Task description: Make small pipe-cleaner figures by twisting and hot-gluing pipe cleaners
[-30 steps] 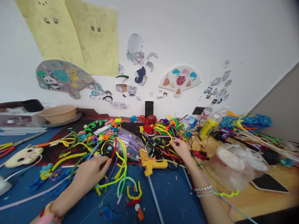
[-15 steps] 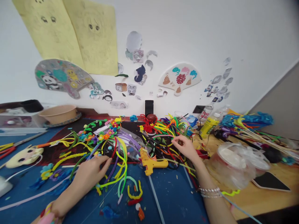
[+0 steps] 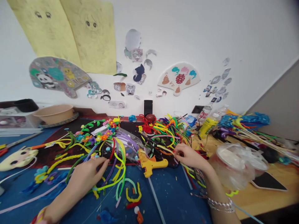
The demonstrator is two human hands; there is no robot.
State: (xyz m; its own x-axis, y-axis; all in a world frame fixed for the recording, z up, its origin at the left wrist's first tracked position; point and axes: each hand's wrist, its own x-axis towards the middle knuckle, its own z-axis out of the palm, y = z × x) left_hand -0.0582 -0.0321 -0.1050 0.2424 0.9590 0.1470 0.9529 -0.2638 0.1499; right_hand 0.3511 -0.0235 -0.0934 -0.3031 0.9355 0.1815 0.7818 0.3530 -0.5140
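One camera sits on the person's head and looks forward and down, close over the craft table [image 3: 254,202] and the left hand [image 3: 86,177] and right hand [image 3: 189,157], with the white wall [image 3: 187,37] high up behind

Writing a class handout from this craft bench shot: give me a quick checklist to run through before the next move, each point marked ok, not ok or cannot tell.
1. Left hand free of tools: ok, open over yellow and purple pipe cleaners.
2. Right hand gripping a stem: cannot tell, its fingers are close to a yellow pipe cleaner, but any contact is unclear.
3. Yellow hot glue gun apart from both hands: ok, it lies between them.
4. Glue gun switched on: cannot tell, nothing shows it.
5. Stems beyond the right hand sorted: not ok, they form a tangled multicoloured heap of pipe cleaners.
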